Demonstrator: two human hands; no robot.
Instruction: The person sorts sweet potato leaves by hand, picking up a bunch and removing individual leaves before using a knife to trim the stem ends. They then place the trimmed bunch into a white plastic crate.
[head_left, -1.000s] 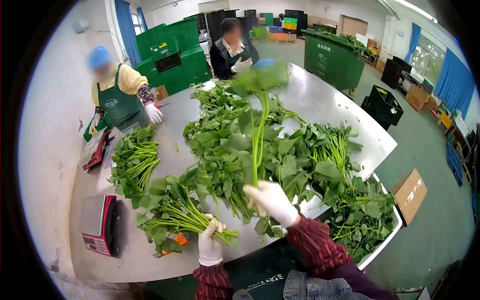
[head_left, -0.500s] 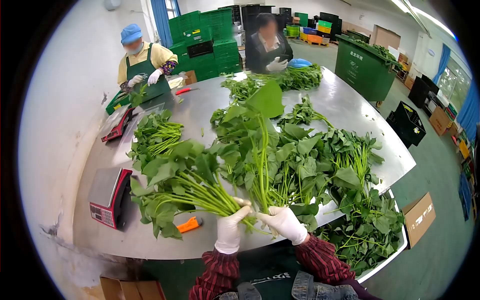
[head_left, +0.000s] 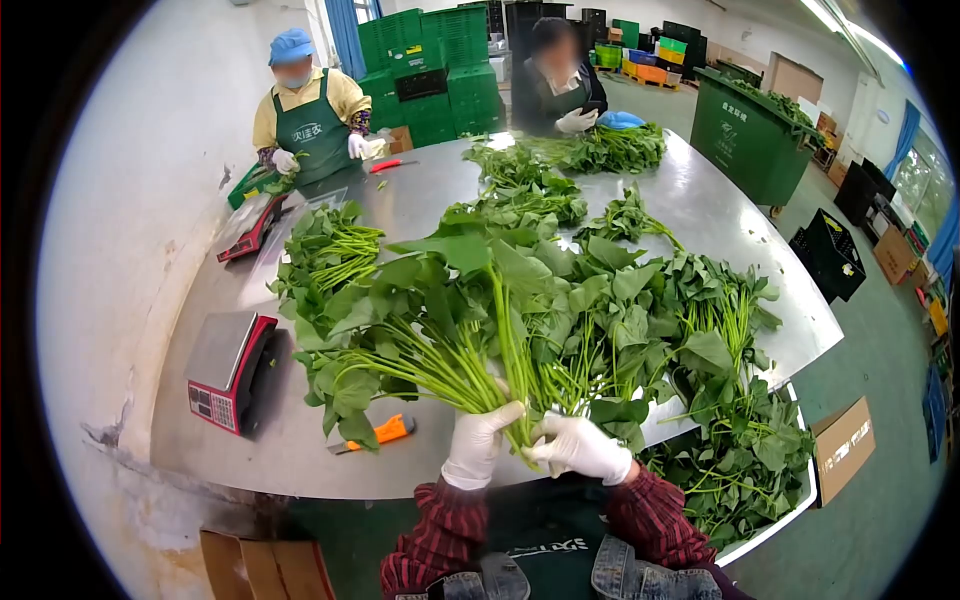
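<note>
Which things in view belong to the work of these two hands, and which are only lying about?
Seem part of the work:
bunch of leafy stems, in the left hand, right hand at its stem ends
leafy greens on the metal table

Seem only lying about:
orange tool on the table
red tool, farther back
cardboard box at right

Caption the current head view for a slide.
White-gloved left hand and right hand hold leafy green stems at a metal table, near an orange utility knife.
</note>
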